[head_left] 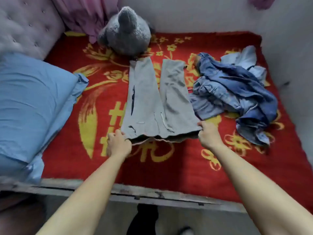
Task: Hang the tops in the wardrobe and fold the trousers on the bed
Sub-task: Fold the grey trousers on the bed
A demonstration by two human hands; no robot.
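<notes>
— Where do we have the trousers?
— Flat on the bed, waist toward us. Both legs run away from our fingers and part a little at the far ends.
— And our hands?
— Our left hand is at the left corner of the waistband; its fingers are curled and pinch the cloth there. Our right hand is at the right corner, its fingers bent and pinching the edge the same way. The waistband runs between the two grips and gapes slightly in the middle.
— Any marks on them?
— A dark streak on the left leg, beyond our left fingers, and a small dark logo just beside those fingers.
— What else do we see nearby?
— The jeans, crumpled in a heap beyond and to the right of our right fingers; the heap touches the right leg. A paler blue garment lies at its far side. We cannot tell how many pieces are in the heap.
— And on the other side?
— A blue pillow lies left of our left fingers, apart from the trousers. A grey plush toy sits well beyond our fingers, just past the end of the left leg; whether it touches we cannot tell. Pink cloth hangs left of the toy.
</notes>
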